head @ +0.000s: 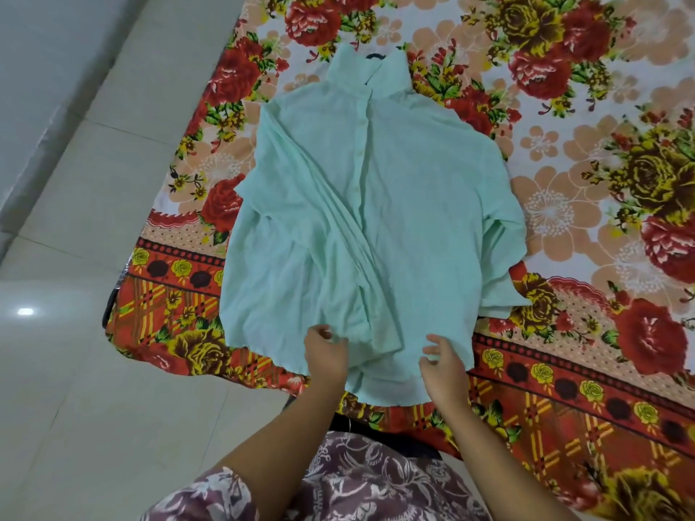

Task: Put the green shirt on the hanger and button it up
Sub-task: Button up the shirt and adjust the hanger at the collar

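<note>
The pale green shirt lies front-up on the floral bedsheet, collar away from me, its button placket running down the middle. A dark hanger hook peeks out at the collar; the rest of the hanger is hidden inside the shirt. My left hand rests on the hem left of the placket, fingers curled on the cloth. My right hand hovers at the hem on the right with fingers apart. Whether the lowest buttons are closed is hard to tell.
The bed's near edge runs diagonally in front of me. Pale tiled floor lies to the left. My patterned purple clothing fills the bottom of the view.
</note>
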